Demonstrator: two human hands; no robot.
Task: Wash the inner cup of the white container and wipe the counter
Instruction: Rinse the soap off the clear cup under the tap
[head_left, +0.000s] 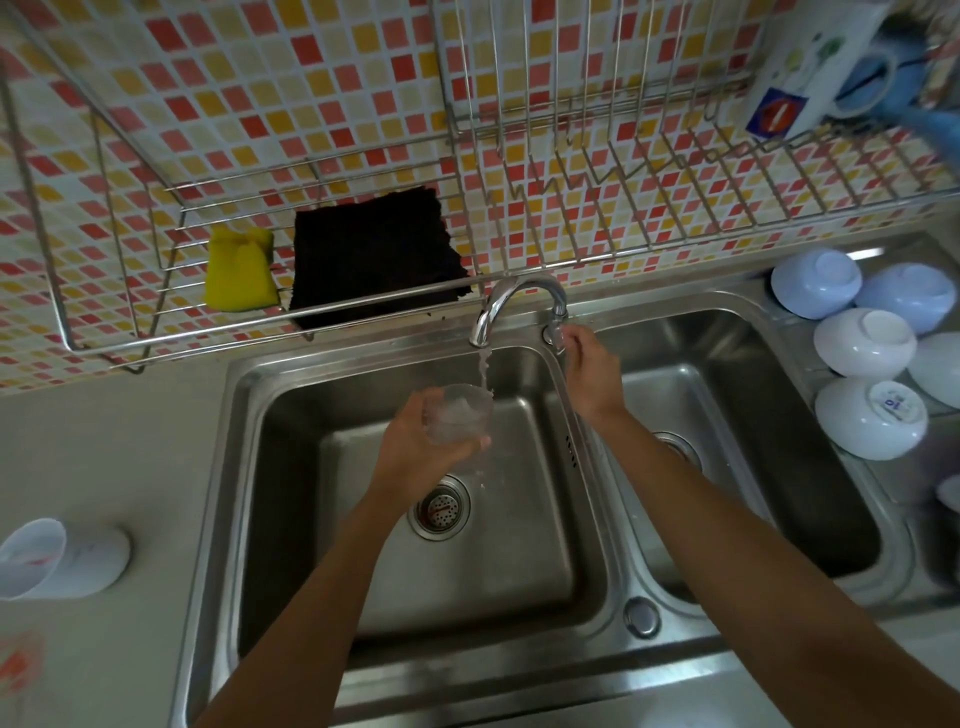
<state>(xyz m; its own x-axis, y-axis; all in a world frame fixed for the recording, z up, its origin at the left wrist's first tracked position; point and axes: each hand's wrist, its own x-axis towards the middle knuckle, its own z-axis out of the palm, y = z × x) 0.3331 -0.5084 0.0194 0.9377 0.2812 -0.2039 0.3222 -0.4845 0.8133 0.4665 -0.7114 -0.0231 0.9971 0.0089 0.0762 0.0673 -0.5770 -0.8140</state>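
While water runs, inner cup (458, 414) sits in left hand's (415, 451) grip.

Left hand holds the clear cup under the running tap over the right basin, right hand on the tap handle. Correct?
Not quite. The head view shows the left hand holding the clear cup over the left basin; the right hand is at the tap handle.

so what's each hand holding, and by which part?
Left hand holds the clear inner cup around its side wall, fingers wrapped near the base, under the running water. Right hand grips the tap handle at the faucet's base.
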